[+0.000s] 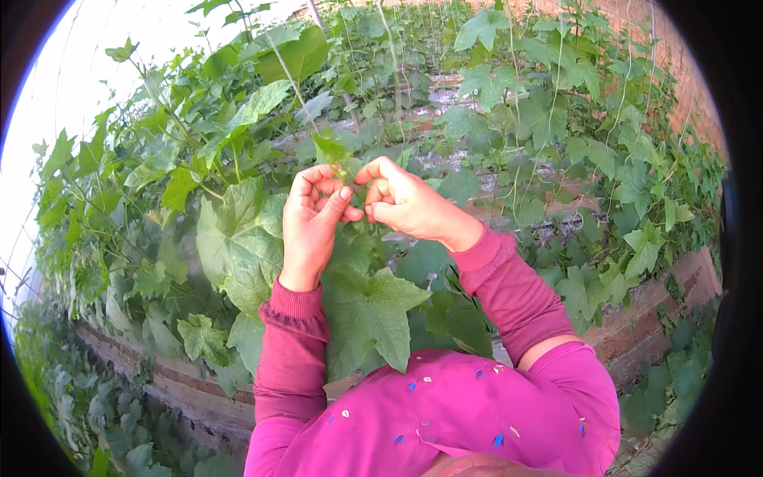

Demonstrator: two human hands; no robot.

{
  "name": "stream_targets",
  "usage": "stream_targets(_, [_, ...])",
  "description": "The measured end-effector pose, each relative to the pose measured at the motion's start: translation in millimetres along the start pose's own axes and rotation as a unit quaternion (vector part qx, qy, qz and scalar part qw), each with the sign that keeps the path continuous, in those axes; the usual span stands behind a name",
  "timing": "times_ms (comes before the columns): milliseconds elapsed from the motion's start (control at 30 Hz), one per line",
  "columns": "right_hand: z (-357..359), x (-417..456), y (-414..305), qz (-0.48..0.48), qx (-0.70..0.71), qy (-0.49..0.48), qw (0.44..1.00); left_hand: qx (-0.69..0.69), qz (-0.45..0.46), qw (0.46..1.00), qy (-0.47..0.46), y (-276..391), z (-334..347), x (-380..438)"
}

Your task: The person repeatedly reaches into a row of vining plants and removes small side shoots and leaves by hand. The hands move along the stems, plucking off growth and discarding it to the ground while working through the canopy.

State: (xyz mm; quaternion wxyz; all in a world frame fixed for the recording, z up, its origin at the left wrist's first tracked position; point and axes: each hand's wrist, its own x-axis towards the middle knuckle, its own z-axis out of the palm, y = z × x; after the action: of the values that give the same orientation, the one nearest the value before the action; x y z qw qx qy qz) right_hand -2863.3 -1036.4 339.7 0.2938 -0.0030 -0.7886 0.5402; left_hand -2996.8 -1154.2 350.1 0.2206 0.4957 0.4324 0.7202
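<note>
The thumb and fingers of my left hand (313,217) pinch the thin green stem near a climbing vine's growing tip (341,173). Close on its other side is my right hand (408,200), its fingers curled in towards the same stem. Whether those right fingers hold a piece of it is too small to tell. A small young leaf (329,146), blurred, stands above the fingertips. Below the hands spreads a large lobed leaf (375,310), and another broad leaf (241,238) lies left of my left wrist. A pale support string (291,77) runs down towards the vine tip.
Several more strings (393,65) hang among dense vines ahead and to the right. A thin grey pole (319,15) rises behind the leaves. Low bed edges (197,390) run along the left and right (650,322). A brown wall (694,65) stands at the far right.
</note>
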Motion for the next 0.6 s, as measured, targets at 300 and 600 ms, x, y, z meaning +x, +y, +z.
stream_targets(300, [25.4,-49.8,74.0,0.181,-0.119,-0.137,0.967,-0.011,-0.007,0.996,-0.091,-18.2,12.4,-1.3])
stream_targets(600, [57.7,-10.0,206.7,0.056,-0.088,0.020,0.994,-0.183,-0.034,0.982,0.005,-21.2,-69.5,-31.4])
